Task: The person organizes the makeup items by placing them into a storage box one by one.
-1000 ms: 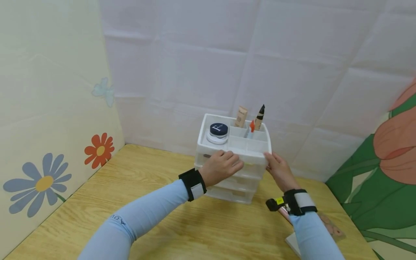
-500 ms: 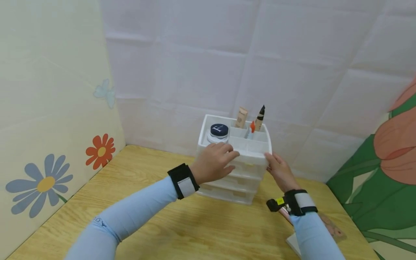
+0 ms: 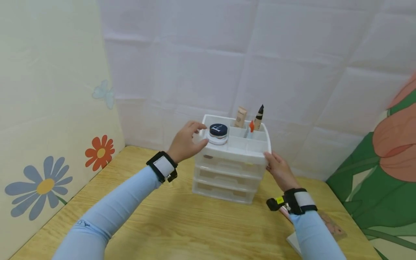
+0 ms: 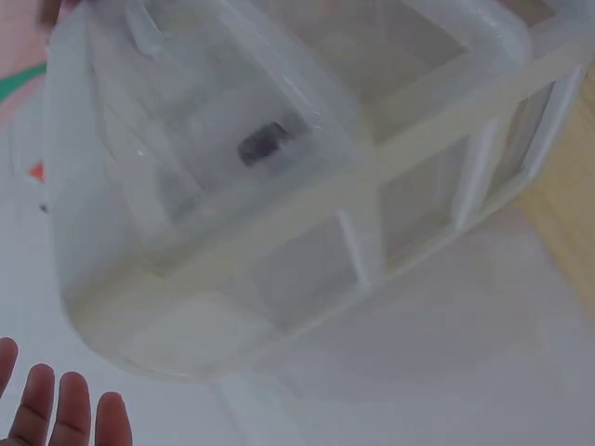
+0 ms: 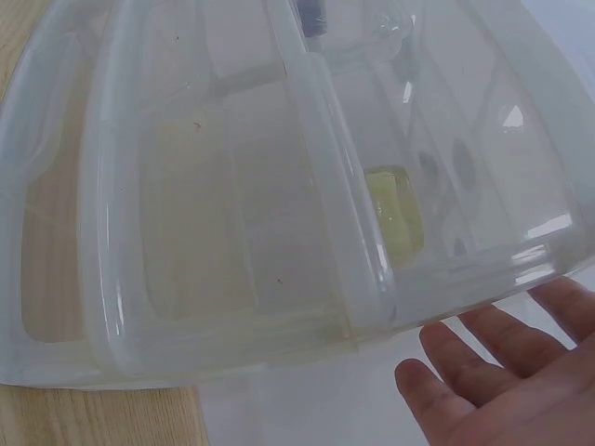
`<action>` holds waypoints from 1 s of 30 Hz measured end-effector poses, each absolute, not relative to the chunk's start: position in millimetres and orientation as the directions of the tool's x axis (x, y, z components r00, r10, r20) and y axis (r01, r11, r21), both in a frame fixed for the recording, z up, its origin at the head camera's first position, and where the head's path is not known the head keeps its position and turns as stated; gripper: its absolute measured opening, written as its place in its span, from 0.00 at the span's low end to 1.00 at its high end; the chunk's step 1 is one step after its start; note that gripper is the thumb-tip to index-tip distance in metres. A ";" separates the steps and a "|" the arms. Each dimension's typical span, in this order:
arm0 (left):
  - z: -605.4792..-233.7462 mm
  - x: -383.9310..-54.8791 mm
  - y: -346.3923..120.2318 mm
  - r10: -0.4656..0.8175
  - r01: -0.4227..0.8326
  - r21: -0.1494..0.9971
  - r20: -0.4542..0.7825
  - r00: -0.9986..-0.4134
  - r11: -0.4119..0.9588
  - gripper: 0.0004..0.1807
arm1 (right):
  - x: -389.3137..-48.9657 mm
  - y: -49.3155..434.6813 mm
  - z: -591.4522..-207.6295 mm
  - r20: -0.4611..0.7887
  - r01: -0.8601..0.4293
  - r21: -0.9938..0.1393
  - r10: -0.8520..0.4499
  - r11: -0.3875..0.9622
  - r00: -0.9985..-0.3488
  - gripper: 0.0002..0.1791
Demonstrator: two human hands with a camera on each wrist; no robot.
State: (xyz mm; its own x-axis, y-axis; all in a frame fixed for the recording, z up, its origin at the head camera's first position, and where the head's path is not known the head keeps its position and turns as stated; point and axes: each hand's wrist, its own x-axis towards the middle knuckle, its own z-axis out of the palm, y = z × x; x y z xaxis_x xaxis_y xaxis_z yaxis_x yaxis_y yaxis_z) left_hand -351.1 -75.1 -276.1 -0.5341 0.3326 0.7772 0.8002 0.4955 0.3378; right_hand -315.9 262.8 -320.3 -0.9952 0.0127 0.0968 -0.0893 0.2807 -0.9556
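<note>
A white drawer organizer with clear drawers stands on the wooden table. In its open top sit a round powder jar with a dark blue lid, a beige tube and a black-tipped beige pen. My left hand is at the organizer's top left edge, thumb and fingers spread beside the jar; whether the thumb touches the rim I cannot tell. In the left wrist view its fingers are straight. My right hand holds the organizer's top right front corner, thumb in front and fingers along the side.
Inside the top drawer lie a small dark item and a yellow item. An orange-tipped item stands in the top. Partly under the right forearm are a white flat item and a patterned flat item. A cloth-covered wall rises behind.
My left hand has left the organizer's front edge and moved left and up to its left side, its fingers spreading. The right hand and the organizer have hardly moved.
</note>
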 end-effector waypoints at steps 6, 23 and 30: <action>-285.3 -376.3 -85.3 0.278 0.613 0.710 0.546 -0.790 0.347 0.28 | -314.7 264.3 -319.9 0.107 -0.099 -0.951 0.011 0.291 -0.994 0.45; -311.0 -395.5 -74.9 0.368 0.282 0.959 0.267 -0.890 -0.015 0.30 | -315.5 264.2 -322.5 0.116 -0.109 -0.943 0.005 0.314 -0.993 0.45; -316.6 -398.1 -73.6 0.363 0.295 0.955 0.283 -0.888 -0.022 0.31 | -317.1 266.2 -323.9 0.119 -0.110 -0.937 0.009 0.333 -0.993 0.46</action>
